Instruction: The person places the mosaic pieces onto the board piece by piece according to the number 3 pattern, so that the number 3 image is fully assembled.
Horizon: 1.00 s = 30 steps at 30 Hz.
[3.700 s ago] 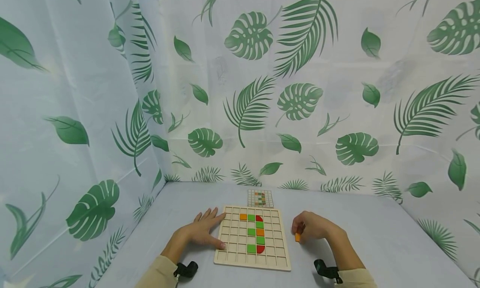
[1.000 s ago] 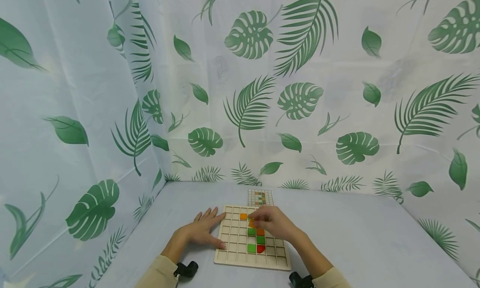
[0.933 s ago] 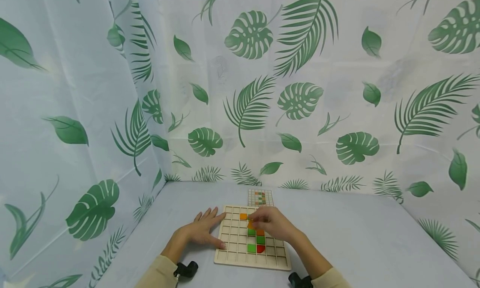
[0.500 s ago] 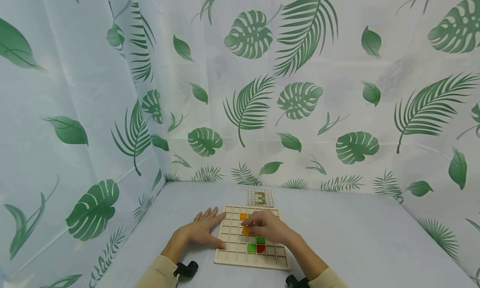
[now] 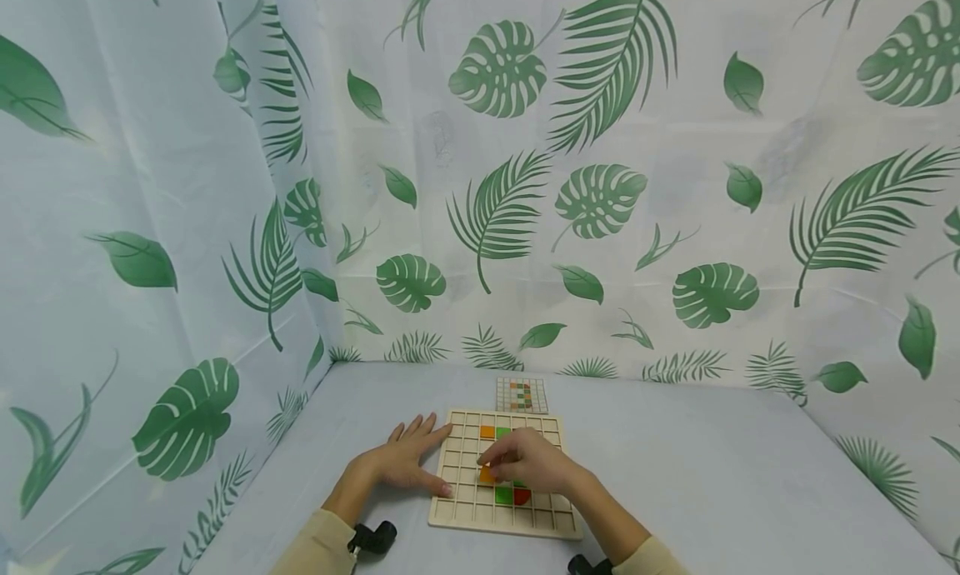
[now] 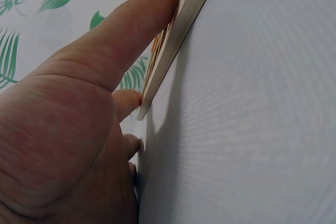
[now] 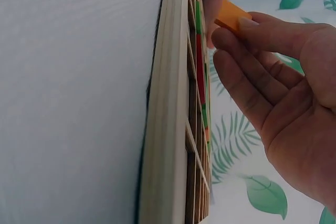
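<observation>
A wooden grid board [image 5: 457, 512] lies on the table with green, red and orange tiles in some of its cells. My left hand [image 5: 401, 462] rests at its left edge, fingers spread, thumb and forefinger touching the frame. In the left wrist view the thumb [image 6: 121, 35] lies over the board's rim. Over the middle of the board, my right hand [image 5: 534, 462] pinches an orange tile [image 7: 231, 17] between thumb and fingers, tilted and just above the cells. That hand hides several tiles; a green tile [image 5: 503, 496] and a red tile [image 5: 522, 497] show below it.
Behind the board lies a small printed pattern card [image 5: 522, 396] with a coloured grid. A pale cloth covers the table [image 5: 675, 458], and a leaf-print curtain [image 5: 510, 225] stands at the back and left.
My right hand has brought the orange tile from right of the board over it, then moved toward me and slightly left across the cells. The left hand has stayed in place.
</observation>
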Motion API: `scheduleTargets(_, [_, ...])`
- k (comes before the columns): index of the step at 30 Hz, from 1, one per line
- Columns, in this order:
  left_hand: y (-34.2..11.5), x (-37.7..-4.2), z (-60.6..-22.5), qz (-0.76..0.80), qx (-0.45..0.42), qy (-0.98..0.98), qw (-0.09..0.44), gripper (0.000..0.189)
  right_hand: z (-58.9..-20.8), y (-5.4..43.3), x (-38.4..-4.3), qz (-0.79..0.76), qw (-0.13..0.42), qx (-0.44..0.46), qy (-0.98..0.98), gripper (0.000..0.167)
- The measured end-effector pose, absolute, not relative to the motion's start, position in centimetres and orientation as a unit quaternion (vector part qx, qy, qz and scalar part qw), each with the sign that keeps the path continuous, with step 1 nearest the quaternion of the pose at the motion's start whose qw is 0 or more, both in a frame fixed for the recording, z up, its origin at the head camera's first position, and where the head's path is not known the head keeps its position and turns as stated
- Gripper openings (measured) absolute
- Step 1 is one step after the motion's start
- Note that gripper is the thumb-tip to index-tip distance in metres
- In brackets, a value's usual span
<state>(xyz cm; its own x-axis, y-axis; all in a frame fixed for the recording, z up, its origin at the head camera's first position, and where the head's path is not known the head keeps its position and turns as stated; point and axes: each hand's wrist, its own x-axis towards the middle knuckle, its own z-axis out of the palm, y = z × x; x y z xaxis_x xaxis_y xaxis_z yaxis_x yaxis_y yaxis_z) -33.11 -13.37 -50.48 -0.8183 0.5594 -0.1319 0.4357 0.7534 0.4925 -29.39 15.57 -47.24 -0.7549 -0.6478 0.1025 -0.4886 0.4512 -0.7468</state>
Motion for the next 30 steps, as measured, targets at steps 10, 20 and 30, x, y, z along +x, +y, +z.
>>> scheduleTargets(10, [-13.4,-33.11,-50.45,0.223,0.269,0.927,0.137,0.115,-47.31,15.29,-29.14,-0.377,0.095,-0.34,0.856,0.018])
scheduleTargets(20, [-13.32,-33.0,-50.32,0.222,0.266,0.928,0.137,0.115,-47.37,15.15,-29.08,-0.362,0.095,-0.358,0.855,0.014])
scheduleTargets(30, [-13.38,-32.95,-50.32,0.225,0.268,0.927,0.135,0.115,-47.49,14.93,-28.98,-0.366,0.114,-0.346,0.856,0.007])
